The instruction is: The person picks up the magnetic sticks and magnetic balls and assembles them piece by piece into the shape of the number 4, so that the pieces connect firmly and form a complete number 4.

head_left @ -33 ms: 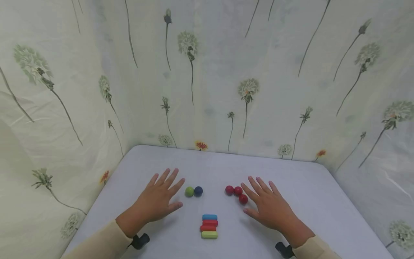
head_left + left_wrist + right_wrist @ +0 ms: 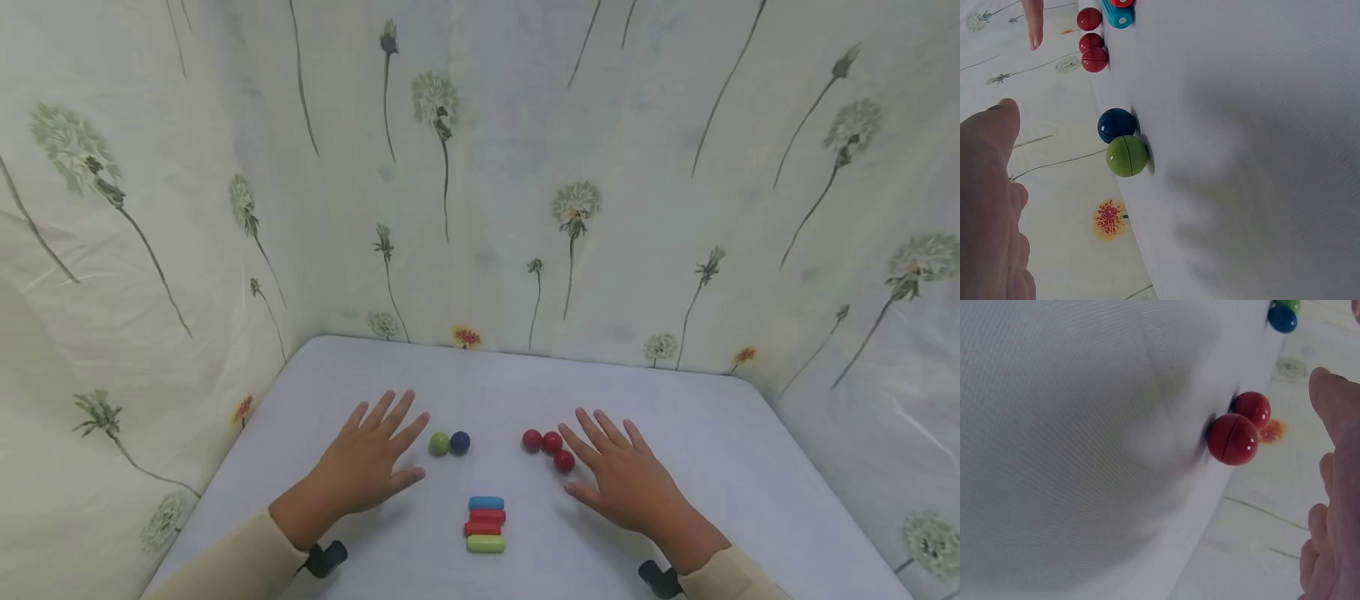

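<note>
My left hand (image 2: 362,468) is held palm down above the white table with its fingers spread, and it holds nothing. Just right of its fingertips lie a green ball (image 2: 439,443) and a dark blue ball (image 2: 460,442), side by side. My right hand (image 2: 628,477) also hovers with spread fingers and grips nothing. Three red balls (image 2: 552,442) sit close together by its index finger. Between the hands, nearer to me, several short sticks lie in a stack of rows: a blue stick (image 2: 486,503), two red sticks (image 2: 482,528) and a yellow-green stick (image 2: 486,544).
A white cloth covers the table (image 2: 495,392). Behind it and at both sides hangs a pale curtain (image 2: 495,167) printed with dandelions. A dark wrist camera (image 2: 326,559) is strapped under the left wrist, and another camera (image 2: 660,578) under the right.
</note>
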Action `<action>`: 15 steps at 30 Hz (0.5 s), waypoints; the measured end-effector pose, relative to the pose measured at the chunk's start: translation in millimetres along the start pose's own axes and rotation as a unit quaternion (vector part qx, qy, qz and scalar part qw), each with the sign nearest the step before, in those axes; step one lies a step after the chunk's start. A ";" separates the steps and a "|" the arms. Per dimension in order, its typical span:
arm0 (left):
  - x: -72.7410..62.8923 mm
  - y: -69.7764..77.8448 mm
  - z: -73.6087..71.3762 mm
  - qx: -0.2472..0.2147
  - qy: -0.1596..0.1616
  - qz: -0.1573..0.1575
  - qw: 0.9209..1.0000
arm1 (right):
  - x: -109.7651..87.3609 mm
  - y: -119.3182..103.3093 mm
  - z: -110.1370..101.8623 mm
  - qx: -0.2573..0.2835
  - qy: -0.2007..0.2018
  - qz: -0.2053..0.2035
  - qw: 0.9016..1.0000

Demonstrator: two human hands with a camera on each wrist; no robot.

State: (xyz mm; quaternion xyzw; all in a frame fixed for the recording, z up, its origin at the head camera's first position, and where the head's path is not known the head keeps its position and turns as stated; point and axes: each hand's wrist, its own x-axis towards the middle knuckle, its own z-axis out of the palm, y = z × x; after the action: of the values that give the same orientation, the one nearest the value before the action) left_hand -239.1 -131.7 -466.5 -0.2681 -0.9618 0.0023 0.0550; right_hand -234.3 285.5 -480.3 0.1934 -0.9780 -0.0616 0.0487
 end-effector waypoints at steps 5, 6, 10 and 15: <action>3.6 0.2 -0.8 0.002 -0.001 -0.004 1.000 | 1.6 2.3 -0.1 0.007 -0.004 0.006 1.000; 4.0 0.4 -0.7 0.002 -0.001 -0.005 1.000 | 1.7 2.1 0.2 0.010 -0.003 0.007 1.000; 5.2 2.6 1.6 -0.016 -0.007 -0.013 1.000 | 1.4 -3.9 0.6 0.037 0.004 0.013 0.999; 11.1 9.2 10.8 -0.089 -0.031 -0.041 0.995 | 1.6 -25.5 -0.1 0.089 0.018 0.024 0.996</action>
State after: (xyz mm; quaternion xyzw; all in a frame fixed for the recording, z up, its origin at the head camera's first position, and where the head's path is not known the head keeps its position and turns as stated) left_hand -244.9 -117.8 -476.4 -0.2322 -0.9696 -0.0772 0.0011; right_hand -226.3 261.5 -483.7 0.1742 -0.9830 0.0307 0.0501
